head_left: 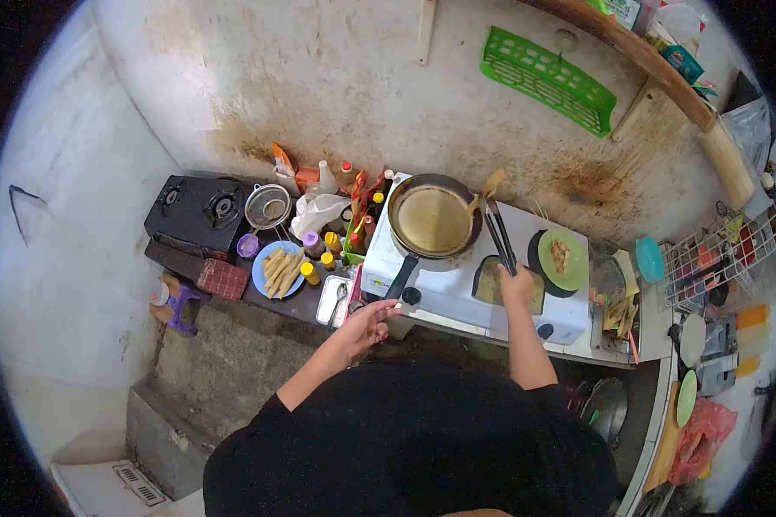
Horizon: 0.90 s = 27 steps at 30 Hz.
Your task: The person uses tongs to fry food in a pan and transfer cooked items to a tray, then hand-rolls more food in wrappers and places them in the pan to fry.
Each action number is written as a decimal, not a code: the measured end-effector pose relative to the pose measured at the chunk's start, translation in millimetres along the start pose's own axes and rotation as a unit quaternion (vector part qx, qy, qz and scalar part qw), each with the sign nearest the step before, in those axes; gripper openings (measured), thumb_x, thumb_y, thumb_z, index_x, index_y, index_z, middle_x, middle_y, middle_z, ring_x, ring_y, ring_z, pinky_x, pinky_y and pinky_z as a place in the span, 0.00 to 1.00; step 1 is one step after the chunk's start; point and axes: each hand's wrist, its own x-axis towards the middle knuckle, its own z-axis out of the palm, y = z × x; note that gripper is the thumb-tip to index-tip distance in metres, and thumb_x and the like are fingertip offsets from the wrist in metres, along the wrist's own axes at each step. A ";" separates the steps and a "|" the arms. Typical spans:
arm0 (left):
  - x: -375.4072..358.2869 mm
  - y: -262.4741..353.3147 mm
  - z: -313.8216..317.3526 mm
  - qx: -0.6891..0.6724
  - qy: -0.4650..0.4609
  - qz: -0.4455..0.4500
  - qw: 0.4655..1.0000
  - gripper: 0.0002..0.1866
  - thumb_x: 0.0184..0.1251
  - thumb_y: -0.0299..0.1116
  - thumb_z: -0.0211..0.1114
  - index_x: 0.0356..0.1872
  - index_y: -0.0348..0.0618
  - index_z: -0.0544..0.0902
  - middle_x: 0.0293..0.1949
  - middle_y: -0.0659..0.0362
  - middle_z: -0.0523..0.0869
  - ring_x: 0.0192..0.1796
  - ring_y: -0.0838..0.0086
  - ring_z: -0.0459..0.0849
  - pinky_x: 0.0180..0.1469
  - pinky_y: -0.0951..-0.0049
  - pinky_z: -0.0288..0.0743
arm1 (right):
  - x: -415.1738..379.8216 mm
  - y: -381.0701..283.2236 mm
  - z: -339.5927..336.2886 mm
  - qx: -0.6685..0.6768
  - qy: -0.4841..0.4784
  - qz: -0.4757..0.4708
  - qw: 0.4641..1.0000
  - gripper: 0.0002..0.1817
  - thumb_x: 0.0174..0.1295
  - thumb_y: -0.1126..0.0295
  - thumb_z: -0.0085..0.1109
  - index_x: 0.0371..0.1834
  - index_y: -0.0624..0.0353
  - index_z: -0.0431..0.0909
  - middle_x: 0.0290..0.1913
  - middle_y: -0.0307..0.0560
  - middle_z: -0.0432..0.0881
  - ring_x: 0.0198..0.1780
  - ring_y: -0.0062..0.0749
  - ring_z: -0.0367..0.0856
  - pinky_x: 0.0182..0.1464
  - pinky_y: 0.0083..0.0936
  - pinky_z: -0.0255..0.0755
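Observation:
My right hand [516, 285] is wrapped round a pair of black tongs [499, 234], whose tan ends point up and away, just right of the frying pan's rim. A layer of yellowish oil lies in the dark frying pan [433, 216] on the left burner of the white stove [453, 291]. Its black handle [403, 277] points back toward my body. Close by the handle's end is my left hand [367, 329], fingers loosely bent and apart, with a small white spot at the fingertips. Right of the tongs, a green plate [562, 260] carries some food pieces.
Left of the stove, a blue plate [261, 277] bears several pale rolls, beside yellow-capped bottles [310, 273] and a white tray [323, 308] with a spoon. A black stove [181, 226] and a strainer [268, 207] stand farther left. At right is a wire dish rack [697, 277].

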 end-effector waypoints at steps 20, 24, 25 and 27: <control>3.9 3.6 -2.1 0.036 -0.009 0.001 0.999 0.18 0.64 0.38 0.44 0.54 0.46 0.68 0.46 0.63 0.74 0.21 0.83 0.65 0.21 0.86 0.59 | 4.5 -9.9 -1.7 0.047 0.053 -0.054 0.996 0.27 0.42 0.48 0.60 0.43 0.54 0.75 0.34 0.55 0.79 0.38 0.49 0.77 0.38 0.39 0.70; 0.2 7.0 2.5 0.029 -0.018 -0.001 0.999 0.18 0.66 0.38 0.43 0.54 0.45 0.68 0.45 0.62 0.74 0.23 0.83 0.65 0.22 0.86 0.62 | 7.3 -18.7 -5.4 0.036 0.007 -0.033 0.999 0.27 0.43 0.47 0.59 0.44 0.51 0.75 0.33 0.54 0.79 0.38 0.49 0.77 0.38 0.40 0.70; -0.8 8.0 3.5 0.026 -0.023 0.000 0.999 0.17 0.67 0.37 0.43 0.53 0.44 0.69 0.44 0.62 0.74 0.23 0.82 0.65 0.24 0.87 0.63 | 8.8 -17.4 -3.1 0.031 0.004 -0.025 0.999 0.27 0.43 0.47 0.59 0.45 0.51 0.75 0.34 0.54 0.79 0.38 0.49 0.77 0.38 0.39 0.70; -0.9 8.7 3.6 0.032 -0.017 -0.003 0.999 0.17 0.66 0.37 0.43 0.53 0.45 0.69 0.44 0.62 0.74 0.23 0.83 0.65 0.23 0.87 0.63 | 11.8 -14.7 1.0 0.022 -0.003 -0.011 1.000 0.28 0.44 0.47 0.59 0.46 0.51 0.74 0.35 0.53 0.79 0.39 0.48 0.77 0.39 0.38 0.70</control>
